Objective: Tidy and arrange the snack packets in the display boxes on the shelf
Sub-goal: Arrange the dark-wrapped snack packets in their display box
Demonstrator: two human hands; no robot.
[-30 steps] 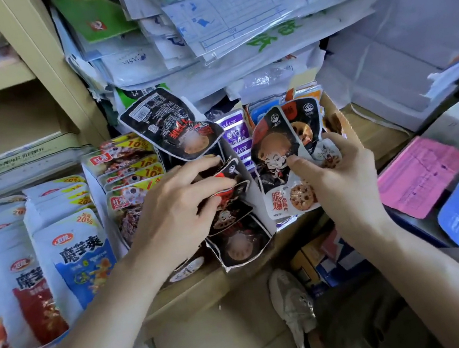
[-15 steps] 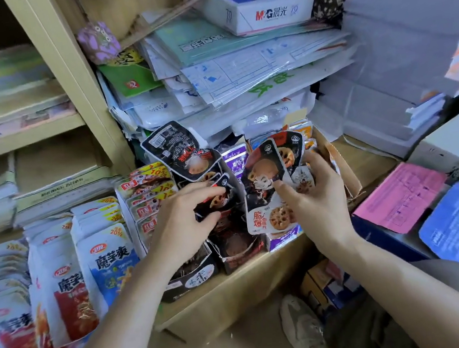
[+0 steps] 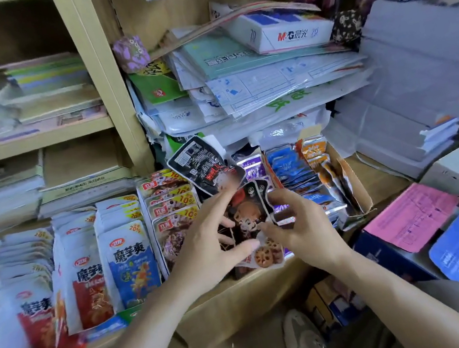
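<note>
A pale wooden shelf (image 3: pixel 241 290) crosses the middle of the frame, carrying rows of snack packets (image 3: pixel 129 260) at left and a cardboard display box (image 3: pixel 357 192) right of centre.

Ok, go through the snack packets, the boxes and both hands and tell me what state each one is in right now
Left hand: fingers spread, touching the dark packets.
Right hand: pinching the dark packets' edge.
Dark lotus-root packets: upright, pressed between both hands.
Black packet: sticking up, tilted, out of line.
Blue packets: filed upright in a row.
Cardboard display box: open, its flap bent outward.
</note>
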